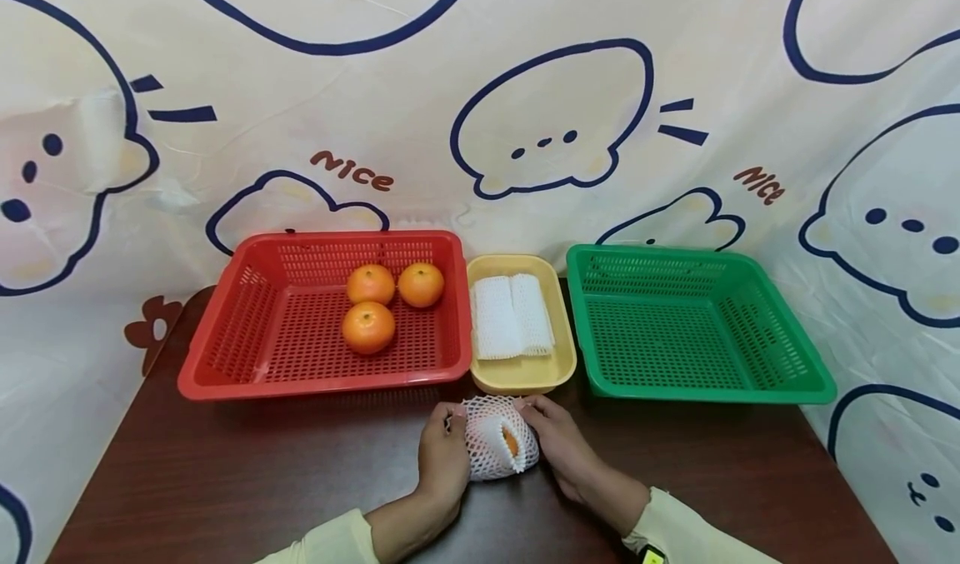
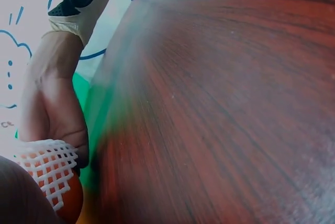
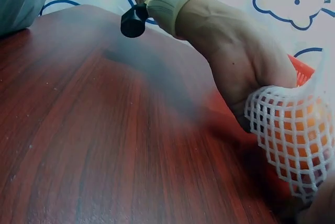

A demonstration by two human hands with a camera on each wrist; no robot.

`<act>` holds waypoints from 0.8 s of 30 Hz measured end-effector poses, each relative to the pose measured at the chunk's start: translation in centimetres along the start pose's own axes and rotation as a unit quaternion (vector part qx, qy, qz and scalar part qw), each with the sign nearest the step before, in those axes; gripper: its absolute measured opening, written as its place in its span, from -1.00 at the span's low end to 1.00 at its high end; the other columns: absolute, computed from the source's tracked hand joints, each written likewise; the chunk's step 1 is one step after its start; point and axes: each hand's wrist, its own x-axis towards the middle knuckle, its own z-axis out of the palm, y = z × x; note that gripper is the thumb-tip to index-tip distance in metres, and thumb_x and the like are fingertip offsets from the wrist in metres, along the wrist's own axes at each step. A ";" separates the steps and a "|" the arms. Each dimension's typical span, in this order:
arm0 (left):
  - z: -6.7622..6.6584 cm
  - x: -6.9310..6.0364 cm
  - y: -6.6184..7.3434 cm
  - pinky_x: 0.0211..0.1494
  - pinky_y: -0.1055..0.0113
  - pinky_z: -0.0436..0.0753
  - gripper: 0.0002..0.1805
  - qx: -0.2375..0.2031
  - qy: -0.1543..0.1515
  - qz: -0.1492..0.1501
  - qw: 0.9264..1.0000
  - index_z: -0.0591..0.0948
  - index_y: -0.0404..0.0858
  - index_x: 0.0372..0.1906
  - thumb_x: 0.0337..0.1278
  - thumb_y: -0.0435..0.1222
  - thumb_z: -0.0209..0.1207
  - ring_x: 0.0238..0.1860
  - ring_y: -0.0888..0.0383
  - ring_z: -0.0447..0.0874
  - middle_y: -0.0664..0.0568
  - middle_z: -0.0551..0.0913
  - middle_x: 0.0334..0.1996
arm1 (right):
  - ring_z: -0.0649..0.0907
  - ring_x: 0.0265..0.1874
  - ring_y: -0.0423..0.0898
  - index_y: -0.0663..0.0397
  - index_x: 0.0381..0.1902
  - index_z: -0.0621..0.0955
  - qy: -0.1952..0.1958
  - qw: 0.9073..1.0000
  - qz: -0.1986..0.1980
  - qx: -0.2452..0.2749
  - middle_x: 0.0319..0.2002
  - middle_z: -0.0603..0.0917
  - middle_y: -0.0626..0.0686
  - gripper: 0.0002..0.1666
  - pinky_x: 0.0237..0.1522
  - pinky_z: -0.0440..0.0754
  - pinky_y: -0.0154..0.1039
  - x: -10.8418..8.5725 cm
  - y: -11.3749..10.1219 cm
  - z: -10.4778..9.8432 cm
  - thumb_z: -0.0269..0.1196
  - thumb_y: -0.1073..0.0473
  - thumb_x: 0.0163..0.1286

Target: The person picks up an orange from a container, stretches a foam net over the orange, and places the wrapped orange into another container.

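Note:
An orange in a white foam net (image 1: 487, 443) is held low over the front of the table, between both hands. Orange peel shows through a gap in the mesh. My left hand (image 1: 444, 456) grips the net's left side, thumb and fingers pinching its edge. On the other side my right hand (image 1: 562, 443) pinches the upper right edge of the net. In the left wrist view the foam net (image 2: 49, 169) covers part of the orange (image 2: 72, 200). The right wrist view shows the net (image 3: 293, 135) stretched around the fruit.
A red basket (image 1: 330, 385) with 3 oranges (image 1: 368, 327) stands at the back left. Beside it, a yellow tray (image 1: 525, 374) carries flat white foam nets (image 1: 512, 316). The green basket (image 1: 705, 391) is at the right. A printed cloth (image 1: 420, 114) hangs behind the brown table (image 1: 225, 481).

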 end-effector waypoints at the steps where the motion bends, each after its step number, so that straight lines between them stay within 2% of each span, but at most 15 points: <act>1: 0.0 0.0 0.0 -0.17 0.33 0.43 -0.85 -0.011 -0.004 -0.004 1.000 0.57 -0.35 -0.24 0.49 -0.40 0.03 -0.24 0.12 0.46 -0.07 0.57 -0.33 | 0.62 -0.13 -0.16 0.17 -0.08 0.61 0.000 1.000 -0.001 0.007 -0.15 0.68 -0.02 -0.65 -0.06 0.58 -0.26 -0.1 0.0 0.0 0.16 -0.03 0.57; 3: 0.1 0.0 0.1 -0.22 0.36 0.40 -0.85 -0.028 -0.012 -0.012 0.999 0.56 -0.36 -0.22 0.50 -0.40 0.01 -0.29 0.14 0.41 -0.03 0.49 -0.38 | 0.62 -0.13 -0.16 0.19 -0.05 0.60 0.003 1.000 -0.004 0.017 -0.15 0.67 -0.02 -0.64 -0.05 0.58 -0.27 -0.2 -0.1 0.2 0.14 -0.02 0.59; 7: 0.2 0.0 0.1 -0.13 0.36 0.42 -0.83 -0.052 -0.028 -0.025 0.998 0.55 -0.34 -0.19 0.52 -0.37 -0.03 -0.22 0.16 0.43 0.01 0.49 -0.35 | 0.62 -0.14 -0.17 0.25 0.02 0.56 0.020 0.999 -0.009 0.034 -0.13 0.66 0.01 -0.61 -0.06 0.59 -0.29 -0.6 -0.5 0.5 0.12 -0.02 0.61; 10: 0.3 0.0 0.0 -0.04 0.33 0.44 -0.79 -0.056 -0.044 -0.036 0.997 0.53 -0.33 -0.22 0.56 -0.33 -0.07 -0.15 0.17 0.47 0.01 0.54 -0.31 | 0.62 -0.13 -0.17 0.26 0.05 0.54 0.032 0.999 -0.006 0.041 -0.10 0.65 0.03 -0.59 -0.07 0.61 -0.29 -0.8 -1.0 0.6 0.10 -0.03 0.62; 14: 0.2 0.0 0.2 -0.05 0.31 0.46 -0.72 -0.052 -0.061 -0.049 0.996 0.52 -0.32 -0.26 0.59 -0.28 -0.11 -0.17 0.17 0.48 0.00 0.57 -0.30 | 0.64 -0.14 -0.16 0.28 0.06 0.54 0.036 0.998 -0.004 0.047 -0.09 0.66 0.06 -0.58 -0.08 0.63 -0.27 -0.9 -1.3 0.7 0.09 -0.01 0.63; 24: 0.0 0.1 0.3 -0.06 0.31 0.44 -0.68 -0.048 -0.057 -0.055 0.996 0.56 -0.34 -0.25 0.59 -0.26 -0.13 -0.18 0.18 0.46 -0.01 0.57 -0.29 | 0.65 -0.22 -0.15 0.28 0.01 0.53 0.043 0.998 -0.009 0.051 -0.17 0.66 0.05 -0.58 -0.15 0.65 -0.27 -0.9 -1.2 1.0 0.11 -0.03 0.61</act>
